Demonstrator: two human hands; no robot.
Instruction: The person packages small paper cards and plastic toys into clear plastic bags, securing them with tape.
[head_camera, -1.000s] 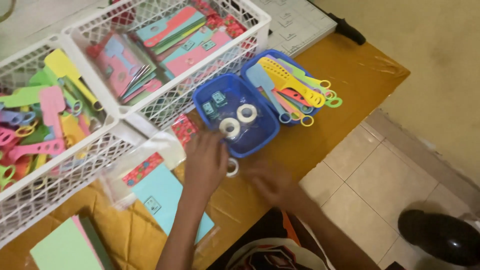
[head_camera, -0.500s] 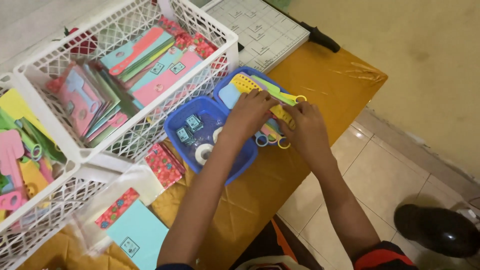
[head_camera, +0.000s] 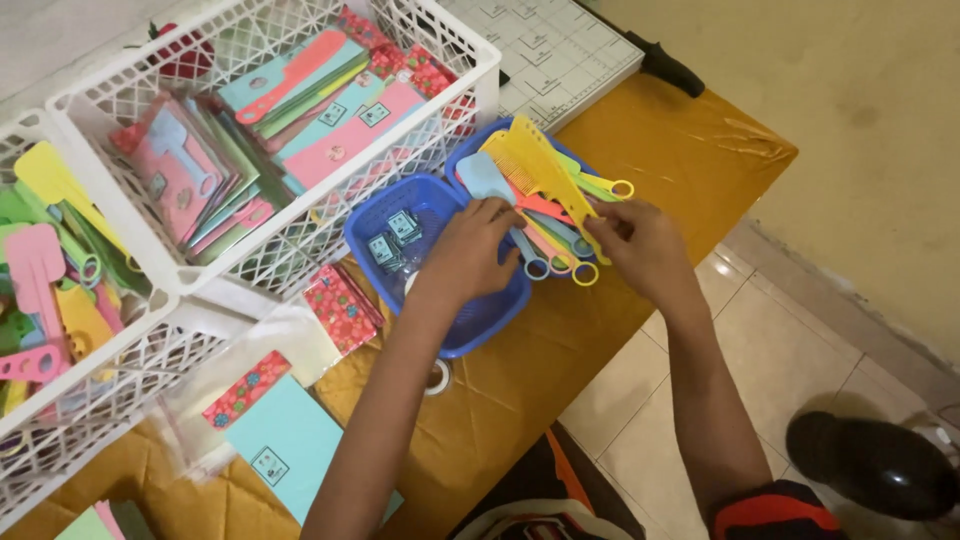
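Yellow-clothed table (head_camera: 690, 150): right hand (head_camera: 640, 245) now tilts yellow comb (head_camera: 540, 170) up (previously flat).

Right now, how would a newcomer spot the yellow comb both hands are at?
Find the two blue baskets on the yellow table. The yellow comb tops the far basket's pile, between left hand and right hand; it alone shows wide teeth.

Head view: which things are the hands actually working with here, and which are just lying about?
In hand:
- left hand and right hand, both on the bundle of combs
- yellow comb on top of it
- blue basket under the combs

Lying about:
- white basket of cards
- cutting mat
- teal card
- tape roll
- table
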